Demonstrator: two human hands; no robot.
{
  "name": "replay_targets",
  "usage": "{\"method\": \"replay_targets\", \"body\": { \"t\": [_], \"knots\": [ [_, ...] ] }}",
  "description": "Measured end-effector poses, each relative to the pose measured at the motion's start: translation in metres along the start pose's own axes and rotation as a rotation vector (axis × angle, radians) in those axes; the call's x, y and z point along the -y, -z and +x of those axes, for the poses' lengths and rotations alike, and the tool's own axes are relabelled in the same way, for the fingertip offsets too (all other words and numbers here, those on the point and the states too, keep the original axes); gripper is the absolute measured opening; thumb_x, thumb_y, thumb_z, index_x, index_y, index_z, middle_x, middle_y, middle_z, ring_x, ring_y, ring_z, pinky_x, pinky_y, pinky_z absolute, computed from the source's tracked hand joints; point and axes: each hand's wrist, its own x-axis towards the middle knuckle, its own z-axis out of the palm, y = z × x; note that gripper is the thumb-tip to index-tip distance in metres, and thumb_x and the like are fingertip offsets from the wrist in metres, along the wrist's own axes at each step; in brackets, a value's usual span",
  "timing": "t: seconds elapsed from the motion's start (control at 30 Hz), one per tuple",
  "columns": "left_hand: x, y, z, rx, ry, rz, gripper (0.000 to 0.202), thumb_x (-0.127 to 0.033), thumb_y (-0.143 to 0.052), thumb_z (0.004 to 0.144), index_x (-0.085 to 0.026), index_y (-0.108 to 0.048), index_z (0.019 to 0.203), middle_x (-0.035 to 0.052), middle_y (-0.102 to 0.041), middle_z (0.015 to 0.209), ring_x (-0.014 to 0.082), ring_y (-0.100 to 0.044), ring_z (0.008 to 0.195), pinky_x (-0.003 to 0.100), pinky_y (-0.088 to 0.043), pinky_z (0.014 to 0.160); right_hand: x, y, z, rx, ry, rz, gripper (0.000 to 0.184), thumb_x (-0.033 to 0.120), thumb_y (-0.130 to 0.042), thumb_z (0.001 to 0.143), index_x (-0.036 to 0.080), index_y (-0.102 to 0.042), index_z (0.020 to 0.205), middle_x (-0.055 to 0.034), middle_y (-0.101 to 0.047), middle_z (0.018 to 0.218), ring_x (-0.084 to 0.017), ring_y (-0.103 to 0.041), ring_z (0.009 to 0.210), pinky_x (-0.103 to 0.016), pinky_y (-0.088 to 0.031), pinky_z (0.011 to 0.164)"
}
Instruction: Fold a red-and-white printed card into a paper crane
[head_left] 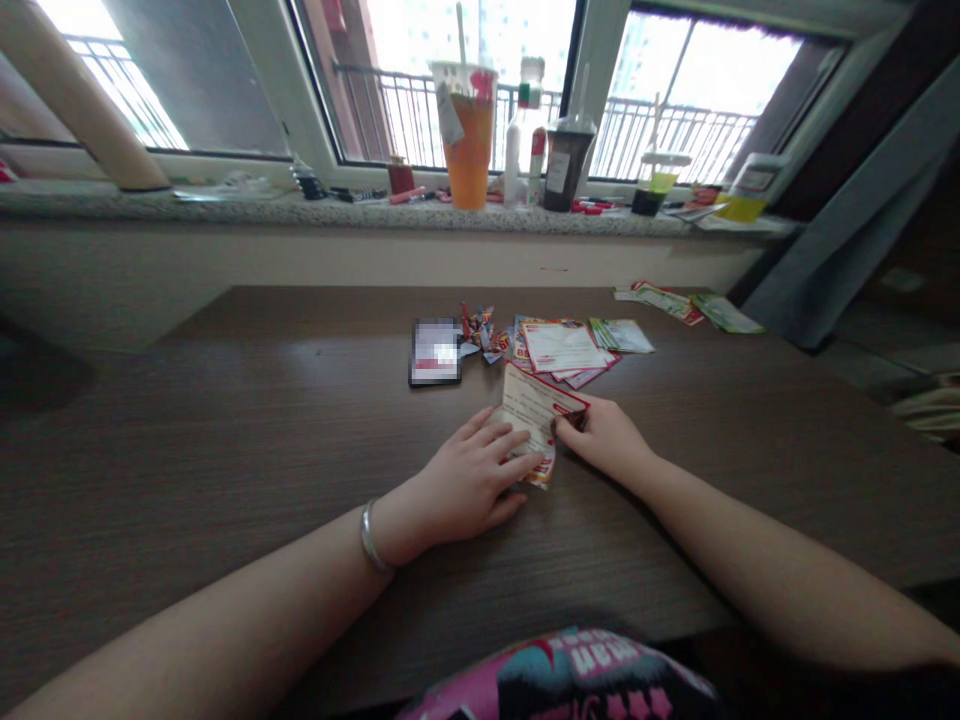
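A folded printed paper (525,398), with lines of text, a red edge and an orange-red lower corner, lies on the table in front of me. My left hand (480,475), a silver bangle at its wrist, rests flat over the paper's lower left part with fingers spread. At the paper's right edge, my right hand (600,438) pinches it between thumb and fingers. Dark folds show near that thumb, and its fingertips are partly hidden. Just beyond lies a stack of red-bordered printed sheets (564,345).
On the brown table (225,430) are a phone (436,352) with a blurred screen, crumpled wrappers (487,335), green-edged packets (626,336) and more packets (726,313) at the far right. Several drinks, including a tall orange cup (469,140), line the windowsill (360,213).
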Motion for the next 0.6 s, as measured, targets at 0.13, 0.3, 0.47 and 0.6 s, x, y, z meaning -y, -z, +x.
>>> {"method": "replay_targets", "body": {
  "t": [0.13, 0.3, 0.47, 0.6],
  "knots": [
    [0.0007, 0.0014, 0.0012, 0.02, 0.011, -0.023, 0.046, -0.04, -0.055, 0.087, -0.023, -0.051, 0.129, 0.007, -0.053, 0.134, 0.0255, -0.046, 0.125, 0.047, -0.021, 0.115, -0.0035, -0.0025, 0.001, 0.044, -0.009, -0.011, 0.021, 0.034, -0.056, 0.08, 0.022, -0.07, 0.092, -0.002, -0.072, 0.079, -0.018, -0.064, 0.069, -0.026, -0.046, 0.064],
    [0.0019, 0.0, 0.0012, 0.039, 0.031, -0.047, 0.044, -0.04, -0.054, 0.087, -0.022, -0.053, 0.127, 0.0067, -0.053, 0.135, 0.0258, -0.045, 0.125, 0.048, -0.022, 0.115, -0.0075, -0.0048, 0.0013, 0.056, -0.021, -0.003, 0.023, 0.038, -0.058, 0.081, 0.023, -0.071, 0.093, -0.0023, -0.073, 0.084, -0.019, -0.066, 0.073, -0.026, -0.047, 0.064],
    [0.0017, 0.0008, 0.0011, 0.035, 0.026, -0.043, 0.04, -0.041, -0.051, 0.089, -0.024, -0.054, 0.125, 0.0071, -0.05, 0.138, 0.0263, -0.042, 0.128, 0.048, -0.025, 0.114, -0.0066, -0.0038, 0.0, 0.064, 0.048, -0.005, 0.026, 0.037, -0.058, 0.081, 0.026, -0.069, 0.102, -0.0017, -0.073, 0.091, -0.02, -0.066, 0.08, -0.028, -0.048, 0.073],
    [-0.0002, 0.0051, 0.0026, 0.024, -0.009, -0.021, 0.03, -0.039, -0.05, 0.09, -0.022, -0.059, 0.114, 0.0076, -0.052, 0.135, 0.0262, -0.045, 0.124, 0.049, -0.025, 0.113, -0.0056, -0.0033, -0.0003, 0.073, 0.046, -0.009, 0.027, 0.038, -0.059, 0.08, 0.025, -0.069, 0.102, -0.0027, -0.073, 0.089, -0.02, -0.066, 0.079, -0.029, -0.048, 0.072]
  ]
}}
